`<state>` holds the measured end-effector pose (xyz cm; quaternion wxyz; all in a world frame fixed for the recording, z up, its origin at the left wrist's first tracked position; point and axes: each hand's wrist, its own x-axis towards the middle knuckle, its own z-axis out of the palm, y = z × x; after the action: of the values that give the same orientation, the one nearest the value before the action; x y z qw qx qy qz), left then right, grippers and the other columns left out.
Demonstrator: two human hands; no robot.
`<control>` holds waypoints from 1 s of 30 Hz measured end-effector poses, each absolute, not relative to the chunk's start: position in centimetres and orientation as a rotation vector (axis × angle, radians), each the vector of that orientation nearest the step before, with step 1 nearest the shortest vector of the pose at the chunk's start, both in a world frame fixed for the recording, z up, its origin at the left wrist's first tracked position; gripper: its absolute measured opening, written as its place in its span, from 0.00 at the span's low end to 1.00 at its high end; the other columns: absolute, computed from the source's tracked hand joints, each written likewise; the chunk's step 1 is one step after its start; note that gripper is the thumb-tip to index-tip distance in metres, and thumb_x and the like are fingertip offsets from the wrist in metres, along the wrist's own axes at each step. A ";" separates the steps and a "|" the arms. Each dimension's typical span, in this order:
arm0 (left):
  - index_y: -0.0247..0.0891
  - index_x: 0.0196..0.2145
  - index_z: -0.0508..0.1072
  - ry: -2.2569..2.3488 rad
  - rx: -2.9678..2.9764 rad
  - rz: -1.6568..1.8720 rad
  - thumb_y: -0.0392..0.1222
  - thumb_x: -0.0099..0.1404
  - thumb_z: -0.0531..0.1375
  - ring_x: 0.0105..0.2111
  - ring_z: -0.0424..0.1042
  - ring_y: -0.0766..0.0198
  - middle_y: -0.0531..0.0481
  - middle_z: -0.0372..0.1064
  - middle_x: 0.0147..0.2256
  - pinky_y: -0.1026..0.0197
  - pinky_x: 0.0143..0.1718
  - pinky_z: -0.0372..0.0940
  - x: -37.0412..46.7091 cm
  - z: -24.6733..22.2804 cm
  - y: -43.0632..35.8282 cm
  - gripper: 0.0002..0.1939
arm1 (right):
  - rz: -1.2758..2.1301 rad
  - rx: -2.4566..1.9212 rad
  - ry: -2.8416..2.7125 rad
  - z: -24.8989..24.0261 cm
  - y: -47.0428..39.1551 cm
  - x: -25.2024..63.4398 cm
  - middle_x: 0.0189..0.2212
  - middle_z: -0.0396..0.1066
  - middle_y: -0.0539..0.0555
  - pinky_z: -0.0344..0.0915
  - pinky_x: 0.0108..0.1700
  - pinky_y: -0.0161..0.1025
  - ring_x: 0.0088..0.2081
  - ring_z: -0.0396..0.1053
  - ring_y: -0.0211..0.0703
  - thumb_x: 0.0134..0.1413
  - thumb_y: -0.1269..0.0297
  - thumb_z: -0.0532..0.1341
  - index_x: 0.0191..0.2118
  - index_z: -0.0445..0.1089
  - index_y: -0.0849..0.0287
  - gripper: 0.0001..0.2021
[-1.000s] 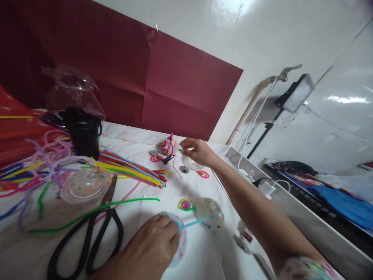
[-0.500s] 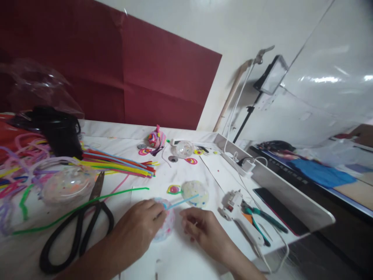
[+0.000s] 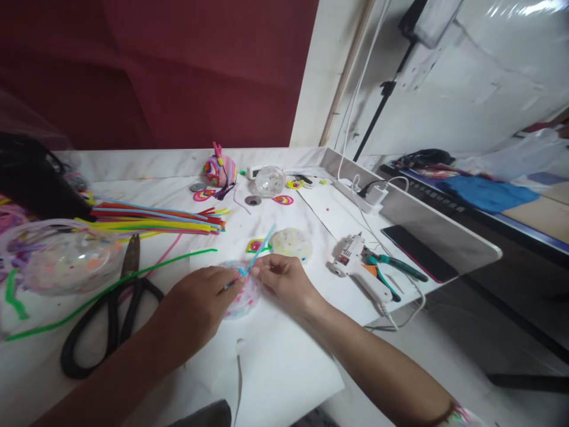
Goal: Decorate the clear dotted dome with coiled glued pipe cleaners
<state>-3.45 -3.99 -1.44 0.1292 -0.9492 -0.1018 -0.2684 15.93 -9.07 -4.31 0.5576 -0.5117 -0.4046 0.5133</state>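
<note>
My left hand [image 3: 202, 302] is closed over the near edge of a clear round plastic piece with pink dots [image 3: 246, 303], its fingertips pinching the lower end of a light blue pipe cleaner [image 3: 262, 246]. From there the pipe cleaner sticks up, tilted to the right. On its right side, the thumb and forefinger of my right hand [image 3: 282, 279] are pinched against its lower part. Just beyond lies another clear round piece with yellowish dots [image 3: 292, 244], beside a yellow, green and pink coiled shape [image 3: 256, 246]. White paper [image 3: 284, 367] lies beneath the hands.
Black-handled scissors [image 3: 113, 320] and a long green pipe cleaner [image 3: 71, 314] lie left, near a bundle of pipe cleaners [image 3: 155, 222] and a clear dotted dome [image 3: 73, 264]. To the right are a glue gun [image 3: 360, 267], pliers [image 3: 395, 267] and a phone [image 3: 418, 252]. A striped ball figure [image 3: 221, 171] stands behind.
My right hand has moved up and left to the blue pipe cleaner, which now stands steeper. My left hand stays at the pink-dotted piece. The camera view has tilted down.
</note>
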 end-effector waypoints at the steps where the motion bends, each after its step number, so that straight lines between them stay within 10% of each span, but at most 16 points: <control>1: 0.33 0.43 0.75 -0.290 -2.754 -0.779 0.22 0.65 0.49 0.38 0.76 0.58 0.45 0.77 0.38 0.58 0.41 0.73 -3.5 -1.4 -4.0 0.18 | 1.205 -1.204 -0.958 -4.3 -8.8 15.9 0.17 0.58 0.42 0.46 0.22 0.34 0.19 0.50 0.30 0.40 0.47 0.72 0.28 0.71 0.61 0.21; 30: 0.39 0.40 0.76 -0.288 -2.875 -0.885 0.25 0.67 0.47 0.38 0.79 0.64 0.50 0.80 0.39 0.65 0.38 0.74 -3.9 -1.0 -2.7 0.19 | 1.368 -1.158 -1.369 -1.8 -4.5 17.7 0.20 0.68 0.45 0.59 0.30 0.34 0.25 0.60 0.32 0.30 0.53 0.78 0.23 0.74 0.62 0.19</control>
<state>-3.85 -2.68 -1.00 0.0599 -0.9496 -0.0952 -0.2925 17.68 -4.49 -1.83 0.4287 -0.4637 -0.5484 0.5481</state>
